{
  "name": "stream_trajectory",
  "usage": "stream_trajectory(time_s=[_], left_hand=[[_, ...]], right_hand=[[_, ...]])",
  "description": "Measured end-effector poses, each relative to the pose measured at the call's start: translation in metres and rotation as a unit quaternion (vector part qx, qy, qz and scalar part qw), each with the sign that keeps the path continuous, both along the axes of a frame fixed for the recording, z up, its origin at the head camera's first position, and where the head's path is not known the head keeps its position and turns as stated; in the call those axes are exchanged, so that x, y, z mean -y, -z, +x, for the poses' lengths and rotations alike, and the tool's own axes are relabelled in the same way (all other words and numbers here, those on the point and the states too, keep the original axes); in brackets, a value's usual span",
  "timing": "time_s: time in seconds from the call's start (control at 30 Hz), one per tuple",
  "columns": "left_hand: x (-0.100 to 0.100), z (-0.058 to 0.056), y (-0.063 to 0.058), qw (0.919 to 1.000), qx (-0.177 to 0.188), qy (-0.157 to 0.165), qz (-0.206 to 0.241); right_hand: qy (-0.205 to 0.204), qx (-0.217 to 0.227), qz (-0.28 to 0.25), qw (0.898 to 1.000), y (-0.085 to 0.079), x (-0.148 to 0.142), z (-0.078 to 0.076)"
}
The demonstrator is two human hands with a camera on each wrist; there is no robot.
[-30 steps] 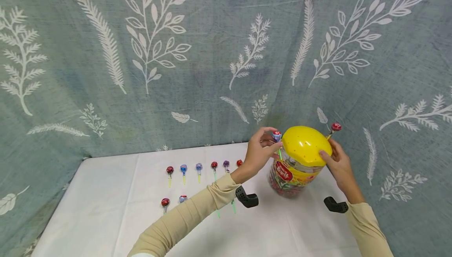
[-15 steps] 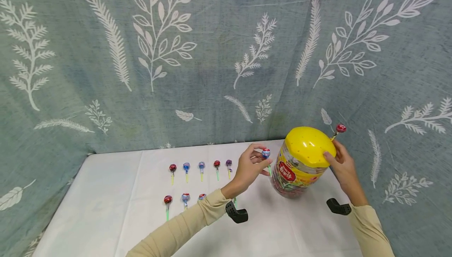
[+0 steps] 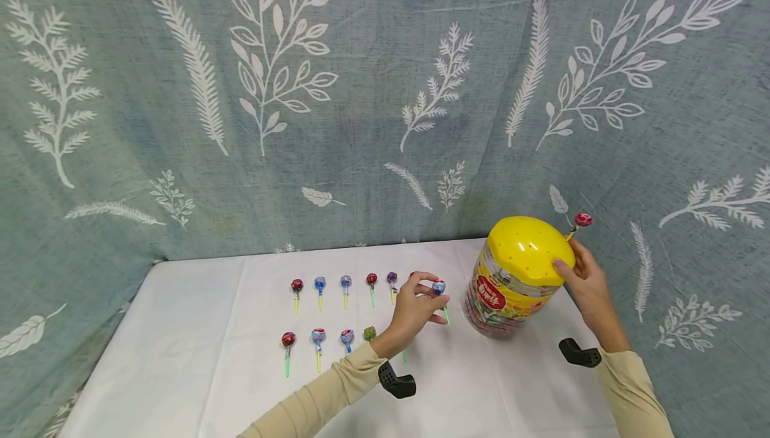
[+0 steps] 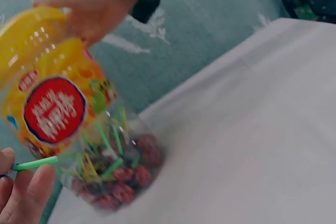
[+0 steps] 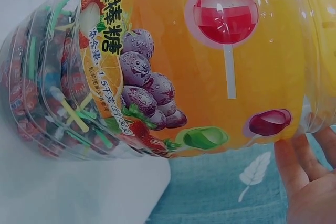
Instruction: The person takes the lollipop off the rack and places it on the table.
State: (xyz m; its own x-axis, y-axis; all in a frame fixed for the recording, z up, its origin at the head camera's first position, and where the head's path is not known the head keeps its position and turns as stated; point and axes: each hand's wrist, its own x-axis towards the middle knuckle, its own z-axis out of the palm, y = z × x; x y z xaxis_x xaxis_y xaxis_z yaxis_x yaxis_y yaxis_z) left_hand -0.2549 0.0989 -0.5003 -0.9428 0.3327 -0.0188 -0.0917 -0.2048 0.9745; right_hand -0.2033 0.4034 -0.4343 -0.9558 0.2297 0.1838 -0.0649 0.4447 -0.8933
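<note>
My left hand pinches a lollipop with a blue-and-red wrapper, held head up to the left of the jar. Its green stick points down past the fingers. A large clear candy jar with a domed yellow lid leans on the table. Lollipops fill its bottom. My right hand grips the jar near the top, thumb on the lid and fingers behind. A red lollipop on a yellow stick sticks up at the lid's right edge, beside that hand.
Two rows of lollipops lie on the white table: a back row with a purple one and a front row with a green one. My left arm covers part of the front row. A leaf-patterned curtain hangs behind.
My left hand, holding the lollipop, has moved from beside the lid down and left, away from the jar. My right hand keeps its grip on the jar.
</note>
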Motion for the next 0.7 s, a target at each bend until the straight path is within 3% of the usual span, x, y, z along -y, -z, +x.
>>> stream_trajectory(time_s=[0.53, 0.7], left_hand=[[0.009, 0.005, 0.038, 0.9932, -0.001, -0.035, -0.111], [0.009, 0.003, 0.052, 0.9895, -0.002, -0.025, -0.142]], right_hand=[[-0.009, -0.001, -0.017, 1.0, 0.003, -0.002, 0.0], [-0.015, -0.003, -0.017, 1.0, 0.002, -0.002, 0.0]])
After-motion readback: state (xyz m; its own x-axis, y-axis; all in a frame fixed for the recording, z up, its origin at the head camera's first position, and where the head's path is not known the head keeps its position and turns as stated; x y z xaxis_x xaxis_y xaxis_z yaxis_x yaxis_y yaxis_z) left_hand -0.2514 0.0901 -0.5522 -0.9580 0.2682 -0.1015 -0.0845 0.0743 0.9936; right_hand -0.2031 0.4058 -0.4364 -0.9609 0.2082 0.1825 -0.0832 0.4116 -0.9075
